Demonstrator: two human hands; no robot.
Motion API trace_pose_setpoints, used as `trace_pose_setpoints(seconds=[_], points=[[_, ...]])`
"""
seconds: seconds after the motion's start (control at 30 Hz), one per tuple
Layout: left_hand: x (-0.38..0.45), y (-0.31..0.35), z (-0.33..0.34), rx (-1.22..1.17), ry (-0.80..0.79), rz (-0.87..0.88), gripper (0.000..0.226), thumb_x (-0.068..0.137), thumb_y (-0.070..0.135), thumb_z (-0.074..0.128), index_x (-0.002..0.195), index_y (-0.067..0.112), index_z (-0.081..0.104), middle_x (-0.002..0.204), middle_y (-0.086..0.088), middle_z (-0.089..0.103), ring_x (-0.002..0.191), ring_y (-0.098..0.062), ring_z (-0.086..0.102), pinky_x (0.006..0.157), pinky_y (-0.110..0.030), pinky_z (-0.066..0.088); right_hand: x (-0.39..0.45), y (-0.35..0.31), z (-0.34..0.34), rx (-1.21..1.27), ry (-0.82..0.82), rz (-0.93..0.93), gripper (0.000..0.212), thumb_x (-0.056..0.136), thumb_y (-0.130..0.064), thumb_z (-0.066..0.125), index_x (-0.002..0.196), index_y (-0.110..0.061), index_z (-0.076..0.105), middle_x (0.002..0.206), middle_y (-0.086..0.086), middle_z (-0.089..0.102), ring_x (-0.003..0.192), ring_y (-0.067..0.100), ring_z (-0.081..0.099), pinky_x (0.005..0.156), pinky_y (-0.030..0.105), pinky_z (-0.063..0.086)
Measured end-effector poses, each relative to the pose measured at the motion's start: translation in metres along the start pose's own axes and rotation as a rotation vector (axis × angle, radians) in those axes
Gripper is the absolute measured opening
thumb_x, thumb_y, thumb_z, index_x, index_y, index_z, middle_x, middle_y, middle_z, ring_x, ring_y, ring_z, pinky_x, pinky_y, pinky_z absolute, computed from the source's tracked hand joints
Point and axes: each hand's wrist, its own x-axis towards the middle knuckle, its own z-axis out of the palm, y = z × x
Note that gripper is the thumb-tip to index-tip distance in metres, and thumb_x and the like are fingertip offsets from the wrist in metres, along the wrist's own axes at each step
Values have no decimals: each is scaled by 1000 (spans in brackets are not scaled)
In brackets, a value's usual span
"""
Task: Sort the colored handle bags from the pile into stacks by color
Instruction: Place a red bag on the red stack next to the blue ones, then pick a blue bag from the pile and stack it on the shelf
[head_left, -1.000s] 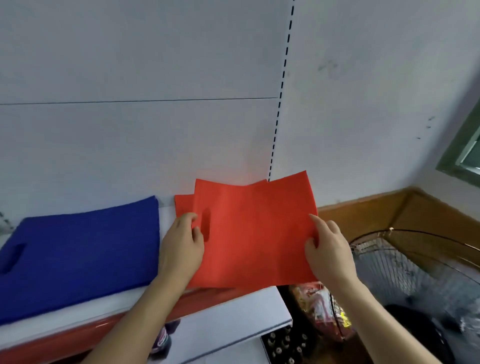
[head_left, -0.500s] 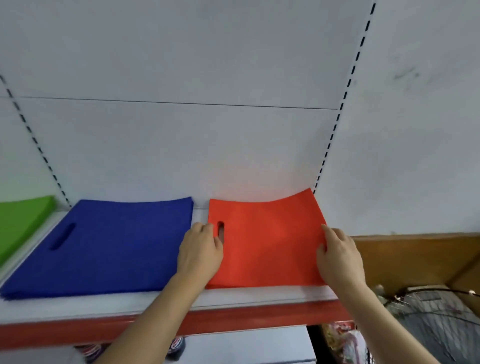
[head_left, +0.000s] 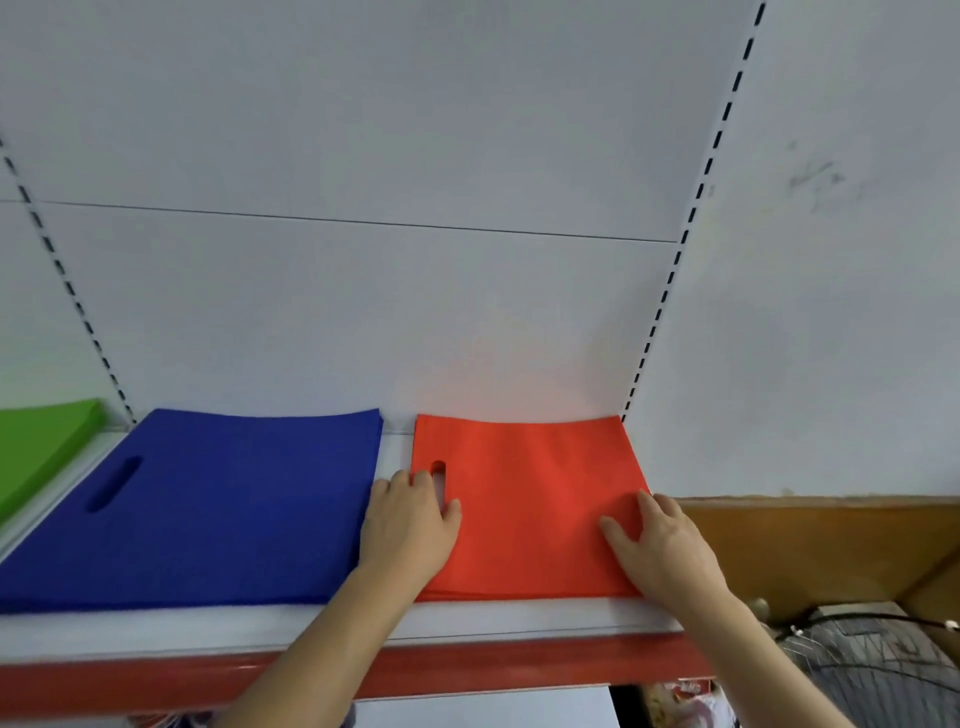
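From the head camera, a red stack of handle bags (head_left: 530, 499) lies flat on a white shelf (head_left: 311, 626) with a red front edge, its back edge against the pale wall panel (head_left: 363, 312). The left hand (head_left: 408, 525) rests on the stack's left edge, just beside the cut-out handle slot (head_left: 439, 475), its fingers (head_left: 422, 480) laid fairly straight and close together, the thumb on the red fabric. The right hand (head_left: 662, 551) lies flat on the stack's near right corner, fingers spread wide and pressing down, gripping nothing. To the left, apart from the red stack by a narrow strip of bare shelf, sits a blue stack of bags (head_left: 208, 509), its own handle slot towards the left side. Further left, at the frame's edge, a green stack (head_left: 39, 447) is only partly in view. At the lower right, below the shelf, stand a brown wooden surface (head_left: 810, 545) and a wire fan guard (head_left: 883, 670) (only partly visible).
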Motion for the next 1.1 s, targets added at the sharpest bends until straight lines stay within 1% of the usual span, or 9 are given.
trace_pose_setpoints(seconds=[0.1, 0.2, 0.3, 0.4, 0.47, 0.6, 0.73, 0.93, 1.1], points=[[1, 2, -3, 33, -26, -17, 45, 101, 57, 44, 121, 20, 58, 118, 0, 61, 109, -22, 53, 87, -35, 49, 3, -2, -1, -19, -41, -9, 68, 90, -77, 39, 129, -23, 51, 131, 3, 54, 123, 32, 55, 97, 47, 52], [-2, 8, -10, 82, 20, -57, 51, 100, 59, 43, 129, 20, 58, 134, -3, 53, 118, -25, 50, 88, -37, 51, 5, -3, -5, -53, -6, -46, 69, 91, -77, 37, 132, -22, 49, 137, 7, 51, 129, 34, 50, 100, 50, 51], [-9, 12, -20, 95, 136, -62, 56, 100, 59, 43, 138, 20, 57, 147, -6, 48, 128, -28, 47, 99, -42, 47, 4, -3, -10, -86, 118, -125, 73, 93, -72, 33, 142, -20, 47, 154, 13, 44, 143, 36, 40, 107, 51, 48], [-21, 11, -26, 86, 238, -33, 59, 99, 57, 47, 142, 18, 56, 149, -10, 49, 137, -31, 44, 113, -47, 40, -2, -11, -13, -85, 220, -251, 78, 94, -68, 29, 149, -15, 47, 160, 17, 41, 149, 37, 35, 112, 55, 45], [-33, 8, -27, 93, 265, -39, 62, 98, 55, 49, 144, 16, 56, 152, -15, 48, 142, -35, 41, 119, -52, 35, -10, -20, -11, -61, 257, -338, 75, 97, -64, 35, 150, -12, 49, 161, 19, 40, 151, 39, 33, 115, 57, 41], [-66, -8, -32, 136, 241, -78, 71, 97, 58, 35, 150, 13, 51, 159, -17, 42, 149, -37, 35, 122, -57, 31, -35, -51, 0, 3, 280, -505, 68, 101, -57, 42, 148, -9, 54, 160, 21, 42, 153, 40, 32, 117, 58, 38], [-96, -43, -47, 154, 259, -150, 72, 97, 58, 37, 153, 14, 49, 162, -15, 40, 151, -36, 32, 122, -57, 30, -61, -96, 12, 67, 247, -620, 66, 101, -55, 45, 146, -9, 57, 159, 22, 45, 152, 40, 34, 116, 58, 38], [-146, -118, -86, 190, 303, -259, 74, 97, 62, 37, 155, 16, 45, 163, -14, 38, 153, -35, 28, 123, -55, 28, -110, -183, 26, 92, 191, -771, 69, 102, -57, 40, 149, -7, 53, 159, 22, 45, 152, 41, 35, 118, 58, 36], [-199, -198, -126, 224, 300, -346, 79, 98, 67, 29, 163, 21, 28, 171, -8, 21, 158, -32, 15, 128, -54, 17, -170, -270, 45, 80, 126, -839, 79, 103, -66, 28, 159, -12, 40, 168, 17, 31, 158, 36, 22, 126, 53, 28]])
